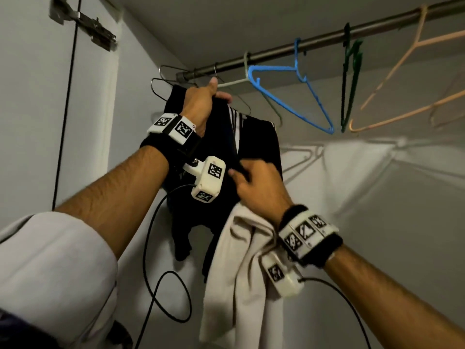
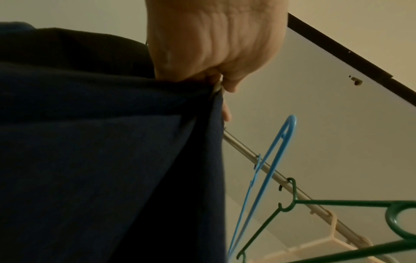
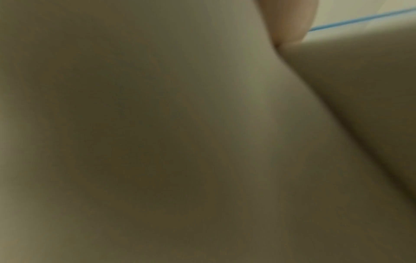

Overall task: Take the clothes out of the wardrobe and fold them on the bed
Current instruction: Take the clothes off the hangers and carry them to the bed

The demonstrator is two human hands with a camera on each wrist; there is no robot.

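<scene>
Early on: left hand [image 1: 201,102] grips the dark garment [image 1: 219,152] at its hanger top by the rail [image 1: 314,39], right hand [image 1: 254,182] pinches its fabric with a beige garment [image 1: 239,260] already draped off that hand; bed unseen, folding remains.

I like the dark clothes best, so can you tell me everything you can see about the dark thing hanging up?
The dark garment looks black in the head view and navy in the left wrist view, of soft cloth, with white stripes near its top. It hangs limp at the left end of the rail. The left hand grips its top, where a thin hanger seems to show. The right hand touches its middle while a beige cloth hangs from that hand over its lower part.
</scene>
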